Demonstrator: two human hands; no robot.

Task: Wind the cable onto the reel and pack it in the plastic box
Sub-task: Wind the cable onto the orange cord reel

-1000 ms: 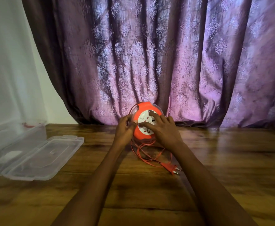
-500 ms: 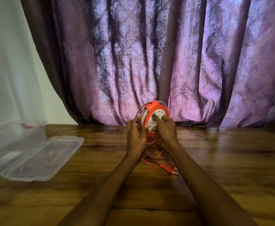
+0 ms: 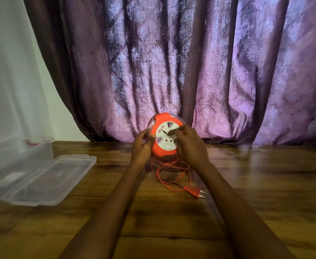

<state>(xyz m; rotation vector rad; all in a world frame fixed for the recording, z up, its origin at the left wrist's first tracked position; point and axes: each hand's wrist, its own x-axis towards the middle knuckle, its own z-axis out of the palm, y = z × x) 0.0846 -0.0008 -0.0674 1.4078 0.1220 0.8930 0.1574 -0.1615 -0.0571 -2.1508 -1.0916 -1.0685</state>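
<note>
Orange reel point(image 3: 163, 136), one, two hands gripping

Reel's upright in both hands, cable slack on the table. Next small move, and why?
Probably another turn of the white centre with the right hand while the left hand steadies the reel. Loops of orange cable lie loose on the table and the plug is far from the reel, so winding isn't done. The plastic box sits open at left.
</note>
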